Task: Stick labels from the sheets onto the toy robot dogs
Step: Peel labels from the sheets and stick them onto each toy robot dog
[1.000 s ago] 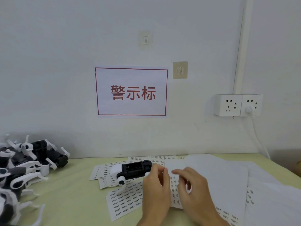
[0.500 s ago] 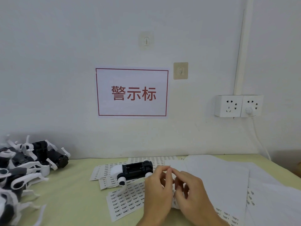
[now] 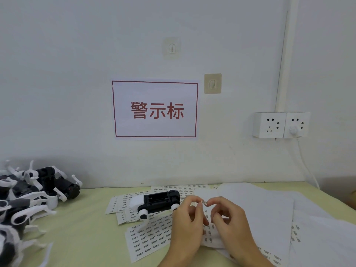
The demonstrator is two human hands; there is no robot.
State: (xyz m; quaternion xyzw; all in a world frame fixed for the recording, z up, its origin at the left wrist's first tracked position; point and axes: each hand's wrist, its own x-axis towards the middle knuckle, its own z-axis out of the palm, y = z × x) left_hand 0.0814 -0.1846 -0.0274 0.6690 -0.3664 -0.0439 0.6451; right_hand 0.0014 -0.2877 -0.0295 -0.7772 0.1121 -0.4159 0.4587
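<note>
Here both hands hover just above the label sheets (image 3: 148, 236), sharing one tiny peeled label (image 3: 204, 202) between their fingertips. The left hand (image 3: 187, 220) pinches its left edge and the right hand (image 3: 229, 222) pinches its right edge, probably to keep the sticky back off the skin and to pass it across for a clean placement; which hand has the firmer grip I cannot tell. The label is raised with its printed face toward the camera, its longer side running left to right.

The toy robot dog (image 3: 154, 202) lies on the sheets just left of the left hand, apparently belly up, so that its black battery bay faces upward. That seems deliberate, since it offers a flat spot for sticking. Its long axis runs left to right, white end to the left. More dogs (image 3: 28, 191) are heaped at the worktop's (image 3: 81, 237) left edge, and plain white sheets (image 3: 269, 209) are spread on the right.
</note>
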